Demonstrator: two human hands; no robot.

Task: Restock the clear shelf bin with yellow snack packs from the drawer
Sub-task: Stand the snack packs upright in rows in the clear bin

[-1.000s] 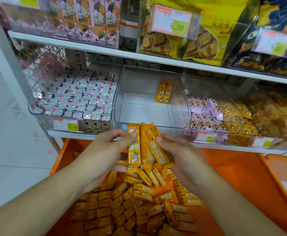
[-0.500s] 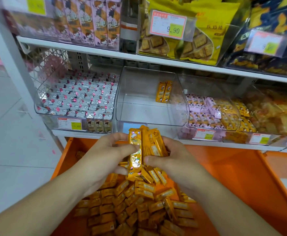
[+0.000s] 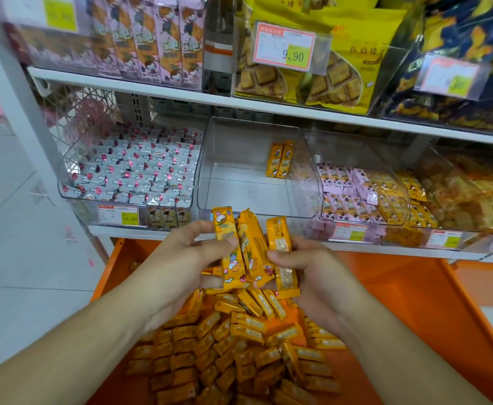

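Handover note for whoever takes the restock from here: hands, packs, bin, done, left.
Left hand: grips the held packs from the left, thumb on front.
Right hand: grips the same bunch from the right, fingers curled round it.
Held packs: upright between both hands, above the drawer, just below the bin front.
Bin: clear, nearly empty; two packs stand at its back right.
Drawer: open, a heap of loose packs inside.
Done: a bunch picked up.
Left: put it in the bin, then repeat from the heap.
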